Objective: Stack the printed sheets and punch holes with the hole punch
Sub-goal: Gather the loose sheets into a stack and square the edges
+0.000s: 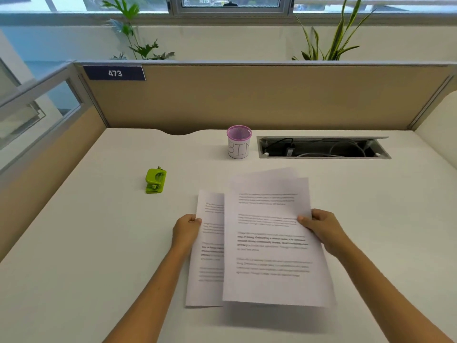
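Printed sheets (269,243) of white paper with blocks of text are held above the white desk (99,243), overlapping and not squared up. My right hand (321,230) pinches the right edge of the upper sheets, which are lifted and cast a shadow below. At the left edge of a lower sheet (210,243) that sticks out to the left, my left hand (186,230) grips the paper. A small green hole punch (155,180) stands on the desk, well to the left and beyond the sheets, untouched.
A pink mesh cup labelled BIN (238,142) stands at the back of the desk. Right of it is an open cable tray (324,147) with wires. Tan partition walls (247,97) close the desk at the back and left.
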The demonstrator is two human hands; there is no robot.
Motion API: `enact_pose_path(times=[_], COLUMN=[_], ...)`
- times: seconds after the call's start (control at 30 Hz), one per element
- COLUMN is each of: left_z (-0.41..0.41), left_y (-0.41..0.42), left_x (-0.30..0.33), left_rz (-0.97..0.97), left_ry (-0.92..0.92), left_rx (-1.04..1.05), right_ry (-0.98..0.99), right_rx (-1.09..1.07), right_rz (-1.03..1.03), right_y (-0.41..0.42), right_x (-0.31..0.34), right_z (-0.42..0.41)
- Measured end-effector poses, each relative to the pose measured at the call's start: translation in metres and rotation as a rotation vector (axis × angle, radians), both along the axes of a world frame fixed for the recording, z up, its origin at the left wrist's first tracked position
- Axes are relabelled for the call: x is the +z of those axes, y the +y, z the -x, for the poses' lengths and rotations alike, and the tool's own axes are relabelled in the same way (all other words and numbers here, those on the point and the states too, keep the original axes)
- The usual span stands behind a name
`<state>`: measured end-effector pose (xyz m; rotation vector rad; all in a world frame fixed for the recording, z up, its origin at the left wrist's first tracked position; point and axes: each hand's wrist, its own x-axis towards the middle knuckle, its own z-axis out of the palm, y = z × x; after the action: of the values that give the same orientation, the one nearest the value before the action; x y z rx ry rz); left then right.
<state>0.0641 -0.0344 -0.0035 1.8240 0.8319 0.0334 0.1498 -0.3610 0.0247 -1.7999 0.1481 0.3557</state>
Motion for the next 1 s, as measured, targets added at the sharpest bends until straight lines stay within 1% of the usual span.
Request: enact_pose_path(times=[0.13,0.23,0.3,0.4,0.47,0.5,0.6,0.63,0.67,0.7,0.73,0.8,0.9,0.93,1.0], left_z=[0.009,0.017,0.020,0.023,0.023,0.023,0.018,0.016,0.013,0.009,0.005,0.000,-0.005,-0.006,-0.006], left_y=[-0.020,-0.027,-0.031,-0.037,-0.038,-0.038,-0.035,-0.034,-0.033,-0.032,-0.031,-0.034,-0.045,-0.049,-0.054], left_x=[0.000,-0.004,-0.007,-0.007,-0.004,0.001,0.017,0.026,0.034,0.043,0.053,0.076,0.108,0.116,0.124], left_rz=[0.151,0.293,0.347,0.315,0.352,0.409,0.586,0.600,0.579,0.522,0.443,0.277,0.054,-0.009,-0.068], left_ry=[-0.103,-0.112,-0.141,-0.193,-0.254,-0.285,-0.361,-0.376,-0.385,-0.392,-0.405,-0.472,-0.628,-0.673,-0.745], left_rx=[0.048,0.001,-0.069,-0.130,-0.135,-0.126,-0.125,-0.149,-0.185,-0.230,-0.278,-0.345,-0.297,-0.263,-0.229], right_ry=[-0.078,-0.153,-0.201,-0.261,-0.255,-0.220,0.052,0.103,0.089,0.034,-0.052,-0.275,-0.629,-0.697,-0.768], right_rx=[0.004,0.023,0.017,0.011,0.008,0.012,0.045,0.078,0.125,0.160,0.163,0.093,-0.005,-0.027,-0.065], right_rz=[0.219,0.341,0.357,0.320,0.253,0.165,-0.309,-0.397,-0.396,-0.353,-0.287,-0.139,-0.036,-0.023,-0.022], right_y=[0.045,0.059,0.060,0.054,0.048,0.044,0.036,0.034,0.032,0.033,0.034,0.041,0.054,0.058,0.063], right_x=[-0.024,-0.037,-0.040,-0.040,-0.036,-0.032,-0.013,-0.005,0.003,0.011,0.019,0.038,0.072,0.080,0.089], right_z=[0.015,0.028,0.034,0.038,0.040,0.040,0.038,0.038,0.037,0.038,0.039,0.041,0.049,0.051,0.056])
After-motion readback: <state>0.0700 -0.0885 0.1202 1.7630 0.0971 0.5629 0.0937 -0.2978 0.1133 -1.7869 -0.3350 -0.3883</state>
